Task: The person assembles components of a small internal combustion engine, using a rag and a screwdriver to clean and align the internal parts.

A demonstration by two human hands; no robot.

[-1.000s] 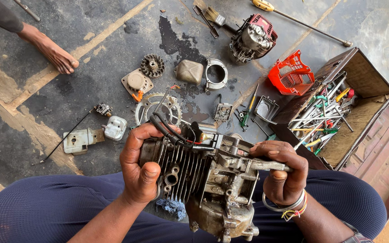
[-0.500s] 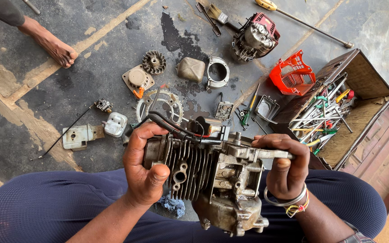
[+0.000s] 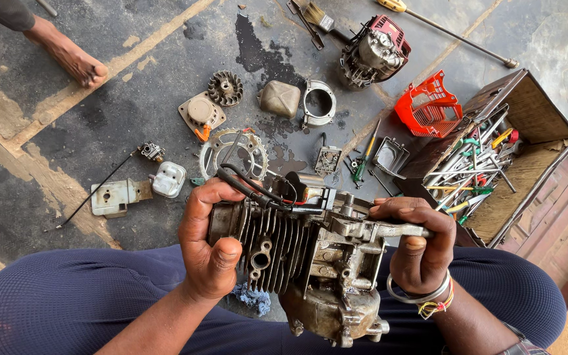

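Since a second ago the grimy grey metal small-engine block with cooling fins has turned a little in the grip, so its finned cylinder now faces more squarely up at the camera, and both hands have kept their hold on it. The left hand wraps the finned cylinder end: its fingers curl over the top edge, pressed onto the black rubber cables that run across the top of the block, and the thumb lies flat against the fins below them. The right hand clamps the opposite end, its fingers closed over a flat grey metal flange, thumb tucked under it; silver and coloured bangles sit at the wrist. The engine block hangs between the two sets of fingers, above the person's dark blue-clad lap.

Beyond the left fingertips, on the oil-stained concrete floor, lie a toothed grey sprocket ring, a small white plastic cover and a pale flat metal plate. Farther out are a dark finned flywheel, a dull grey metal tank and a round metal ring housing. Beyond the right fingertips stands an open brown wooden box of hand tools, with an orange plastic engine guard just beside it. Another person's bare foot rests well apart at the far left.
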